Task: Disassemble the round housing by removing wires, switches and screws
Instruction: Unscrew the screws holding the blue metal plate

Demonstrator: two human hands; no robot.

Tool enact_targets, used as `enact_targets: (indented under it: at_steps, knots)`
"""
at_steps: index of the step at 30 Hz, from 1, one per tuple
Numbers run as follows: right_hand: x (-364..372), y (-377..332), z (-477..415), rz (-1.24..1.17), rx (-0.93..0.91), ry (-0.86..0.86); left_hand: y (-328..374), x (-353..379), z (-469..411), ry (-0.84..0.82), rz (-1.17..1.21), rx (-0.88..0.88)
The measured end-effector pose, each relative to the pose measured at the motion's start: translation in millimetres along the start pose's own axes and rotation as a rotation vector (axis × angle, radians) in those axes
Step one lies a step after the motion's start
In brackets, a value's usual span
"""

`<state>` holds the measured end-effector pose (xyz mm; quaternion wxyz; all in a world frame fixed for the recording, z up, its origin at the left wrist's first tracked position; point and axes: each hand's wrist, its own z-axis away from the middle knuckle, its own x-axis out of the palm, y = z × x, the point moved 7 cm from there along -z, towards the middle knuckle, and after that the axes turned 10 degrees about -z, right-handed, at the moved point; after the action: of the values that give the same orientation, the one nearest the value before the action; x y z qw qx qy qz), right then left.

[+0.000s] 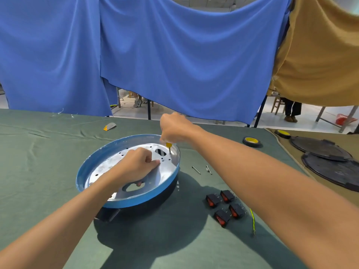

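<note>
Round housing (101, 162) sits mid-table on the green cloth (38, 171), tilted w/ its near edge raised off a dark base underneath; blue rim, shiny metal plate inside full of small holes plus a couple of bigger cutouts. Left hand (136, 164) lies on the plate, fingers curled and pressed down on it, one fingertip showing through the near cutout. Right hand (172, 129) is fisted tight round a yellow-handled screwdriver (168, 146), held upright, tip down at a hole by the far-right rim; can't see the screw head itself. To the right of the housing, 2 loose screws (202, 169) lie on the cloth, close together. Nearer, 4 black rocker switches (225, 207) w/ red faces, clustered, and just beside them a yellow-green wire (252, 220). Roll of black tape (251, 141) further back on the right; 2 dark round lids (330, 160) overlapping on the tan cloth at far right. Small yellow-grey tool (109, 126) back left. Blue drapes (174, 55) hang behind.
</note>
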<state>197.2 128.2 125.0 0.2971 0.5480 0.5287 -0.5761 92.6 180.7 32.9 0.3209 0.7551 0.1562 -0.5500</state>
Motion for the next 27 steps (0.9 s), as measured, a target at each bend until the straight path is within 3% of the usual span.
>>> enact_targets:
  at_steps: [3, 14, 22, 27]
  knots:
    - [-9, 0, -3, -0.031, 0.014, 0.021, 0, 11, 1, -0.092, -0.098, 0.007]
    - [7, -4, -2, 0.044, -0.023, -0.061, 11, 0, 0, -0.06, -0.192, 0.039]
    - [-74, -3, -12, -0.587, 0.048, 0.341, -12, -15, -6, 0.015, -0.151, -0.019]
    - [-82, 21, -4, -0.68, 0.076, 0.505, -22, -15, -6, 0.018, -0.153, -0.054]
